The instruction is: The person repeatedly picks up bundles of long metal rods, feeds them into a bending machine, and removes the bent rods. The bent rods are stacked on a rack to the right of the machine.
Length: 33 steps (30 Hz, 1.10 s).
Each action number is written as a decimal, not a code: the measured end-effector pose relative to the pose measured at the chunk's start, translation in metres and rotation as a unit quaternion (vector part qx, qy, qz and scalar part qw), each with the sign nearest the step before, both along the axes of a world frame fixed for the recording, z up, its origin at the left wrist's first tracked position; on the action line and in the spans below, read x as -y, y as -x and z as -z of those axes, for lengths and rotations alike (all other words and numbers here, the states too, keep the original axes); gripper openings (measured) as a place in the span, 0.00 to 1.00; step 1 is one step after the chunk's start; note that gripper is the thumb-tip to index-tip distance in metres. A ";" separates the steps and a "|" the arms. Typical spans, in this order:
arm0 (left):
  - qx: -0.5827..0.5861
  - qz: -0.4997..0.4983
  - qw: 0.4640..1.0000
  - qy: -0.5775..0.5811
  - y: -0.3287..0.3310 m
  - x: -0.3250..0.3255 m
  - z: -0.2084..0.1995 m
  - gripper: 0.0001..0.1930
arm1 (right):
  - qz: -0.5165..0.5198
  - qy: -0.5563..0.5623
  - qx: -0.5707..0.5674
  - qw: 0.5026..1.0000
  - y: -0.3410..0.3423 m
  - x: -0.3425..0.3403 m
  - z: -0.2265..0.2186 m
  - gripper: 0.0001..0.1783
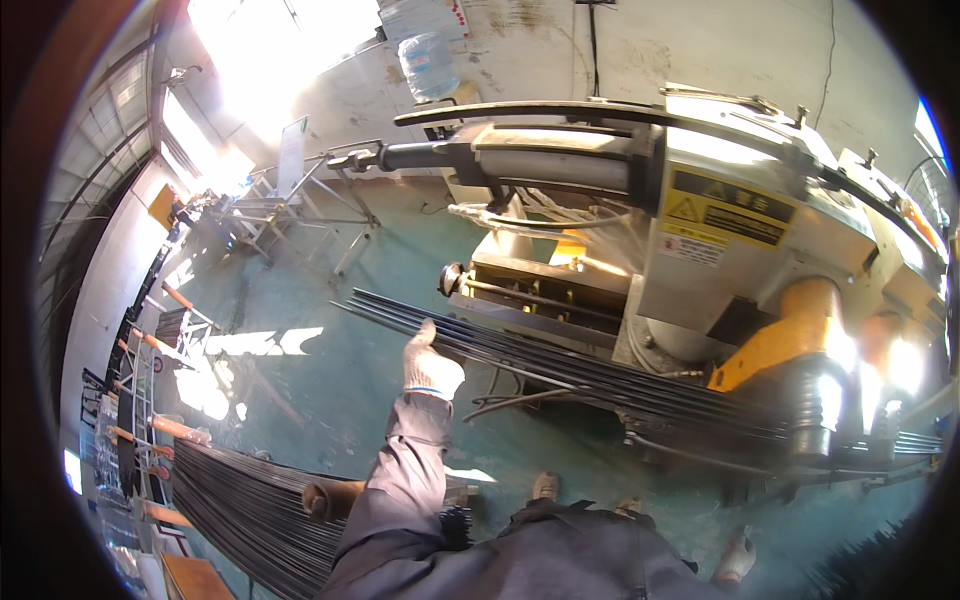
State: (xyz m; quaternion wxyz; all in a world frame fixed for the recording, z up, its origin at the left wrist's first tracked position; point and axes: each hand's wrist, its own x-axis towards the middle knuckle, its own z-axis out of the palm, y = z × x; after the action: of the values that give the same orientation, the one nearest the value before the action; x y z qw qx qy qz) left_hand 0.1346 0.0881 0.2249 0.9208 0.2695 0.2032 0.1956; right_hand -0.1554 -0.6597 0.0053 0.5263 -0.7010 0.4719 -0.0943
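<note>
A bundle of long, thin, dark metal rods runs slantwise along the front of a machine, from the middle of the view to the right. My left hand, in a pale knitted glove, is closed at the near side of the bundle, close to its left end. Its thumb lies over the rods, and the other fingers are mostly hidden. Down at the lower right, beside my body, is my gloved right hand. It is apart from the rods, and its fingers are too small and blurred to read.
The large pale machine has a yellow-black warning label, a cylinder arm and a yellow bracket. Another stack of dark rods lies at the lower left, beside a brown tube. Metal frames stand farther back.
</note>
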 end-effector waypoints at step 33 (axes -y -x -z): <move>-0.028 0.037 0.989 -0.143 -0.015 -0.245 -0.023 0.21 | -0.023 0.004 -0.162 0.987 -0.004 -0.150 -0.002 0.12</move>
State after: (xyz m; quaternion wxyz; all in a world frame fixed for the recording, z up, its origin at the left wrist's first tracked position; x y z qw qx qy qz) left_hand 0.1495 0.3335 0.2484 0.8732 0.4114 0.1890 0.1807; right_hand -0.1517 -0.5096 0.0076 0.4420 -0.7197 0.5346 0.0304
